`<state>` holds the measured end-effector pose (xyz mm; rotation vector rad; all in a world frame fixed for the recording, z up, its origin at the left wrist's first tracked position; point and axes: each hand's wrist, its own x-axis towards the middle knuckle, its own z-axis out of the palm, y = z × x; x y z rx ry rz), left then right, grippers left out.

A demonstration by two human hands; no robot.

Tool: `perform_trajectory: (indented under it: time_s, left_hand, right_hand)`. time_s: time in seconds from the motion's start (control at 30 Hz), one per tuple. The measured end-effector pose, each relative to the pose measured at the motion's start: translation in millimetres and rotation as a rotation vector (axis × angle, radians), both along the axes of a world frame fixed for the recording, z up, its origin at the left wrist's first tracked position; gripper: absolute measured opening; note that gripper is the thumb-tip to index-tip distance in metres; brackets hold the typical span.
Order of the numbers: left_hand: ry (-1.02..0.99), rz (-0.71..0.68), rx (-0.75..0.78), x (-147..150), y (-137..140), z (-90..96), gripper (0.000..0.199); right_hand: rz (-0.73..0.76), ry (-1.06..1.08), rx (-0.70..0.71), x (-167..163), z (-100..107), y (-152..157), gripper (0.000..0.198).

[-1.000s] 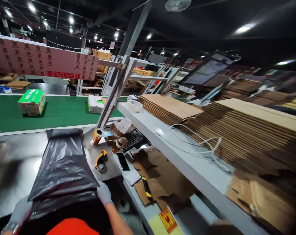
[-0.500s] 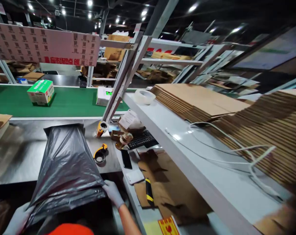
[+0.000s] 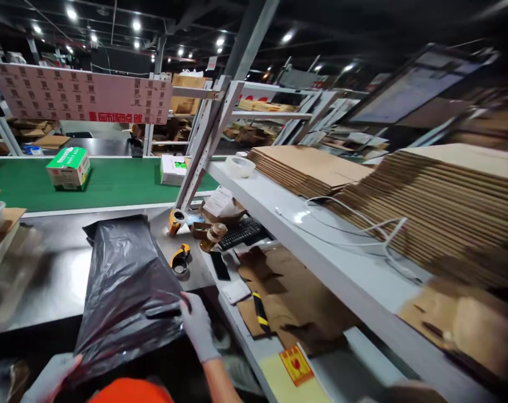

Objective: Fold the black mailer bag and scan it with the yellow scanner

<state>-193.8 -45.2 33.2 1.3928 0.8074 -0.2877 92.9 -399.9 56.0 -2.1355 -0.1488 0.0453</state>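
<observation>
- Black plastic bag lies flat on dark steel table, near end hanging over the table's front edge.
- Right hand, gloved, pinches the bag's near right edge, fingers closed on the film.
- Left hand, gloved, grips the bag's near left corner at bottom of view.
- Tape dispenser sits just beside the bag's right side; phone and keyboard further right.
- Green conveyor behind carries green-white box.
- Flat cardboard stacks on the white shelf to the right.
</observation>
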Motion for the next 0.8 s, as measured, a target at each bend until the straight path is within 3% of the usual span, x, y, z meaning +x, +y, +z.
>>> perform_trajectory:
  time_s: [0.1, 0.17, 0.23, 0.33, 0.43, 0.8]
  left_hand:
    - [-0.038, -0.052, -0.066, 4.7, 5.7, 6.1, 0.084]
    - [-0.086, -0.071, -0.153, 7.9, 10.2, 7.3, 0.081]
    - [-0.145, -0.076, -0.248, 10.9, 14.6, 4.5, 0.078]
    - [-0.178, -0.096, -0.335, 14.9, 19.2, -3.8, 0.077]
    - [-0.130, -0.094, -0.375, 18.3, 21.4, -10.3, 0.077]
    - [-0.133, -0.094, -0.403, 22.9, 31.0, -17.5, 0.082]
  right_hand:
    - [0.517, -0.128, 0.084, -65.2, 5.3, 99.1, 0.026]
    - [0.860, -0.218, -0.038, -105.1, -6.4, 157.3, 0.025]
    - [1.021, -0.274, -0.236, -134.6, -25.7, 195.3, 0.032]
    - [0.944, -0.251, -0.391, -159.4, -52.8, 212.6, 0.028]
    - [0.791, -0.181, -0.346, -171.7, -64.2, 205.8, 0.018]
    - [0.491, -0.255, -0.022, -203.2, -45.4, 197.5, 0.019]
